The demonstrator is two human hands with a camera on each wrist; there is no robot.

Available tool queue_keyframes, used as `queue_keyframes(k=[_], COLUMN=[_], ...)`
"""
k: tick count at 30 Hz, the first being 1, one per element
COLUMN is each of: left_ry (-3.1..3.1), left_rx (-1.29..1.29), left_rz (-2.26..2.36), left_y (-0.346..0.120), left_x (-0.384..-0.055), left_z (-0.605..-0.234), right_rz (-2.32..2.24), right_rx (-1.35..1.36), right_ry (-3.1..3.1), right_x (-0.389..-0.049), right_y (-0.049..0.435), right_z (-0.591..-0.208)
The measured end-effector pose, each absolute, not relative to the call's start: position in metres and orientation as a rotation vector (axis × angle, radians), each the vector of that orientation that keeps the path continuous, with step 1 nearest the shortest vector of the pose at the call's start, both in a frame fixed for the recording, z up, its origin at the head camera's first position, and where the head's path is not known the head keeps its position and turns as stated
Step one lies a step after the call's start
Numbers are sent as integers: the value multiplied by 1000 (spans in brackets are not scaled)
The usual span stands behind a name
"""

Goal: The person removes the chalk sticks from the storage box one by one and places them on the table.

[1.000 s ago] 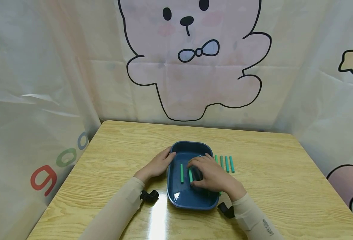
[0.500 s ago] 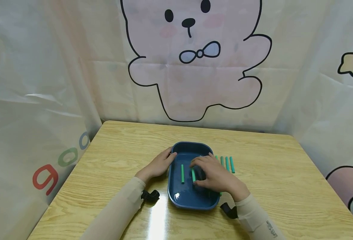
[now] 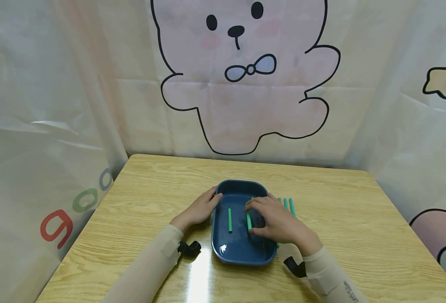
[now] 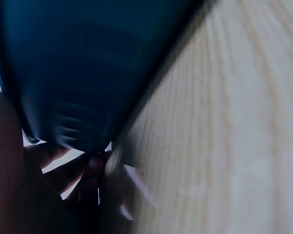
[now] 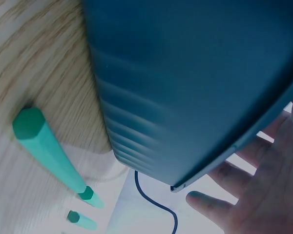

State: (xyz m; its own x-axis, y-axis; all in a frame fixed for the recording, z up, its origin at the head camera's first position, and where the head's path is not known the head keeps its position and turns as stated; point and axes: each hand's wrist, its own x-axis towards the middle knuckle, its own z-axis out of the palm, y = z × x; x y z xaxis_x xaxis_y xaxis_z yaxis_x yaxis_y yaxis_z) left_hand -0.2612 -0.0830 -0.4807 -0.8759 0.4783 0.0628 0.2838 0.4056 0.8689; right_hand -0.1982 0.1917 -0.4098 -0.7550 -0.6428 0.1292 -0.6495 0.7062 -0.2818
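Note:
A deep blue rectangular tray [image 3: 224, 248] stands on the table. My left hand [image 3: 198, 210] grips its left rim, thumb over the edge and fingers along the outer wall. Inside the tray one green stick [image 3: 230, 220] lies lengthwise. To its right, my right hand [image 3: 277, 221] reaches over the right rim and pinches another green stick [image 3: 249, 221] by its ends between thumb and fingers. The right wrist view shows the tray's outer wall [image 5: 185, 87], the spread fingers beyond the rim, and a hexagonal green stick [image 5: 51, 151] on the table; the pinched stick is hidden there.
Several green and teal sticks [image 3: 292, 207] lie in a row on the wooden table [image 3: 340, 219] right of the tray, partly hidden by my right hand. A black wrist mount [image 3: 295, 267] sits by my right sleeve. A printed curtain [image 3: 238, 109] hangs behind the table.
My right hand has shifted slightly right with the pinched stick, widening its distance from the stick lying in the tray. My left hand keeps its hold on the tray.

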Motion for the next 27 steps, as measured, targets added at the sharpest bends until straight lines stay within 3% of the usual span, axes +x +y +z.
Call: queue_keyframes(k=[27], left_ry=[2479], left_rx=[678], left_rz=[1461], left_y=[-83], left_x=[-259], left_z=[-480], right_rz=[599], right_rx=[1003], right_ry=[-2883], right_x=[-190], right_y=[207], right_z=[-401])
